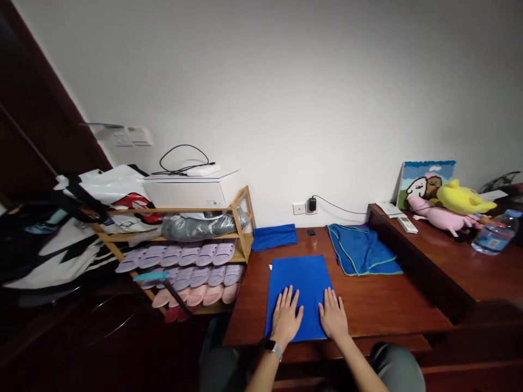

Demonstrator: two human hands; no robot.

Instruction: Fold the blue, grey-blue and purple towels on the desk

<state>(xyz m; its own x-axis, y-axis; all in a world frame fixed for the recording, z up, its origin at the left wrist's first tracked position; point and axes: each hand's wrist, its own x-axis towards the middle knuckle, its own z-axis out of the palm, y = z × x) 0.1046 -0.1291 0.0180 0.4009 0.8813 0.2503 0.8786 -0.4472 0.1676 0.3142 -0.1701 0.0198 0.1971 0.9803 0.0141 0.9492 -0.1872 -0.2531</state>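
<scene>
Blue cloth [301,275] spread as a flat rectangle, lower centre of frame, near the front edge of the tabletop [379,307]. Left hand [285,320] palm down on its left half, fingers spread and pointing up the frame; right hand [335,317] also flat, at its right edge. Both loose and unclenched, nothing grasped, just resting. Palms either side probably keep it flat and square to the body; the near position likely suits a seated reach (knees [400,367] show below). Small white tag [270,267] pokes out at its upper left side. Folded blue cloth [274,238] lies behind, by the wall [339,109]; rumpled green-edged cloth [362,253] sits to the right; both seem placed so the middle has working room. Black charger [312,204] plugged in at the wall, centre, cord [339,209] running right. Slippers [186,256] line the shoe rack [247,218] at left, probably in rows to save space. Plush toys [460,197], bottle [495,235] far right, well apart from the hands.
</scene>
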